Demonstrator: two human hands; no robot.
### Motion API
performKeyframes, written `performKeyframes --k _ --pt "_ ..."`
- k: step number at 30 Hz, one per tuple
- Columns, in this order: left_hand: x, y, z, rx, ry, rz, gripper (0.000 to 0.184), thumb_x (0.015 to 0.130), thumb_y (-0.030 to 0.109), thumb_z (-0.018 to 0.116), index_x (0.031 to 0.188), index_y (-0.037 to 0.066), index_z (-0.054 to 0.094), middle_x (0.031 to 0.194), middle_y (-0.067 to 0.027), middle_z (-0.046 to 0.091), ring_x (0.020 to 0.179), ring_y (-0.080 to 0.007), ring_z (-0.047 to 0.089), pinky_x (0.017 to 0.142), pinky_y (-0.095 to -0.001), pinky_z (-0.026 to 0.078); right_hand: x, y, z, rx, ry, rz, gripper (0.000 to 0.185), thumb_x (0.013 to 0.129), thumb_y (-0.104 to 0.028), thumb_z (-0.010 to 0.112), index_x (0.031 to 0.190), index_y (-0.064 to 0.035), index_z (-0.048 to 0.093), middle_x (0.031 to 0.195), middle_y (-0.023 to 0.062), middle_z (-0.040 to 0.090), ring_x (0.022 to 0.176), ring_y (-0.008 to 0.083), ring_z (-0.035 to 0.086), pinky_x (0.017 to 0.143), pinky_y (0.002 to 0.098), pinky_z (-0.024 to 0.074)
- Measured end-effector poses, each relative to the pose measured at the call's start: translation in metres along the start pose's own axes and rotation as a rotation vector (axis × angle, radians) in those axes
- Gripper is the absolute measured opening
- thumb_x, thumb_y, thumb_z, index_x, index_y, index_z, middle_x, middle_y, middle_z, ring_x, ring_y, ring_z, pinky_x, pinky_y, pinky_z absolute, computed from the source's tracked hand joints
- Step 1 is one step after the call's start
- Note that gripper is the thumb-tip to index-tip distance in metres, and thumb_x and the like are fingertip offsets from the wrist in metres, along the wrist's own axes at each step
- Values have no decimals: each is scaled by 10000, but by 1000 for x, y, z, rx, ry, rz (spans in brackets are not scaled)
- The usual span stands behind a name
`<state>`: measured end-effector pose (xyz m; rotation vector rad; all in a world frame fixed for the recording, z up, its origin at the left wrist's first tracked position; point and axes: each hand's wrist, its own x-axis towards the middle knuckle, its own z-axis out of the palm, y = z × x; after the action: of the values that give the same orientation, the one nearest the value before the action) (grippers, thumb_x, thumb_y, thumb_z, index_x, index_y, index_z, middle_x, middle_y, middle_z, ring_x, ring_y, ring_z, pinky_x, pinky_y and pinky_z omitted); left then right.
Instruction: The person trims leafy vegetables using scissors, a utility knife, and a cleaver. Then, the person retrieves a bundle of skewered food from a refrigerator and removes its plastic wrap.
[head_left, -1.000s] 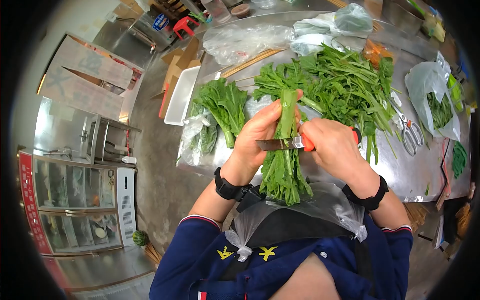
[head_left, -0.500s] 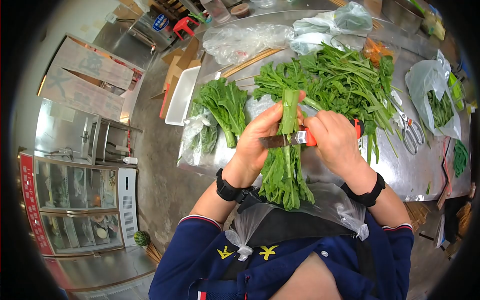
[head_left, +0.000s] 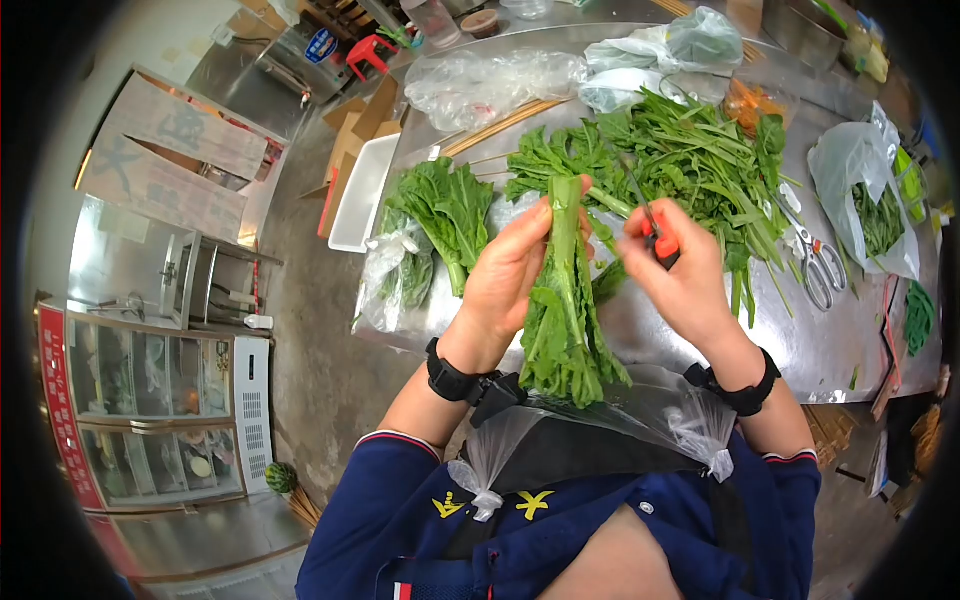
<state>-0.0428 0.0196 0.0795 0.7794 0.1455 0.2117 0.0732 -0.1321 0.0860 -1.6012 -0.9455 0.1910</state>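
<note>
Leafy stalk (head_left: 565,262) held roughly upright between the two hands, thick pale end up, leaves hanging down; it is grasped near its upper part by the left hand (head_left: 508,270), thumb and fingers closed around it. To the right of the stalk, a knife (head_left: 664,244) is gripped by its red and black handle in the right hand (head_left: 683,272); its blade is pointed up and away from the wearer, apart from the stalk. A leaf (head_left: 607,284) is seen between stalk and right hand; whether it is attached cannot be told.

Beyond the stalk and to its right, a large heap of greens (head_left: 695,160) is spread on the metal table (head_left: 790,350); farther right of the stalk, scissors (head_left: 822,268) are laid, then a bag of greens (head_left: 878,215). Left of the stalk, a leafy bunch (head_left: 445,215) is placed; farther left, a white tray (head_left: 364,197). Below the stalk, clear plastic (head_left: 655,402) is stretched across the wearer's front.
</note>
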Motion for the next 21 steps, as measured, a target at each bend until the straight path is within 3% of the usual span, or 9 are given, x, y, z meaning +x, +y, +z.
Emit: performKeyframes --k 2,3,4,5,11,13,20,21 --pt "2 -1 1 0 -13 32 501 923 237 478 1343 5 333 993 -68 536 909 -164 533 765 -312 471 -6 -11 3 219 -194 105 225 735 -104 694 876 -40 530 694 54 563 581 149 533 553 277 431" --pt "2 -1 5 94 28 66 510 915 229 490 1345 6 334 996 -61 534 924 -164 532 785 -309 464 -5 -16 4 170 -237 80 258 708 -112 715 873 -41 530 701 59 573 569 161 541 550 280 440" --pt "0 -1 10 187 70 100 518 907 221 502 1348 6 334 999 -54 533 939 -163 532 805 -307 457 -5 -16 6 170 -235 81 258 708 -112 715 873 -41 530 701 59 573 569 161 541 550 280 440" --pt "-1 0 16 190 62 109 500 902 216 534 1337 23 382 1107 -34 559 975 -123 529 874 -266 414 -4 -16 8 112 -218 46 252 709 -109 711 870 -43 529 700 59 573 563 169 540 551 282 443" --pt "-3 -3 24 166 21 101 517 890 201 556 1337 15 374 1166 -40 543 1095 -132 494 973 -299 358 -4 -9 11 62 -175 12 212 712 -73 677 850 -44 518 680 81 539 586 233 547 547 321 433" --pt "0 -6 24 199 63 102 515 892 199 552 1335 9 372 1179 -43 535 1106 -133 486 978 -297 351 -3 -10 10 -5 -177 -156 183 707 -13 666 810 -38 515 653 47 514 538 137 472 503 264 378" --pt "2 -6 19 279 110 120 499 904 203 533 1329 -4 373 1238 -53 500 1132 -132 461 984 -289 332 -2 -6 12 -31 -82 -288 207 694 -7 666 831 -37 514 657 60 481 542 168 449 516 283 372" --pt "3 -7 20 280 107 118 499 904 203 533 1329 -4 373 1238 -53 500 1132 -132 461 984 -289 332 -2 -8 11 -21 -123 -234 203 685 -6 655 825 -39 512 665 85 490 573 230 485 529 314 392"
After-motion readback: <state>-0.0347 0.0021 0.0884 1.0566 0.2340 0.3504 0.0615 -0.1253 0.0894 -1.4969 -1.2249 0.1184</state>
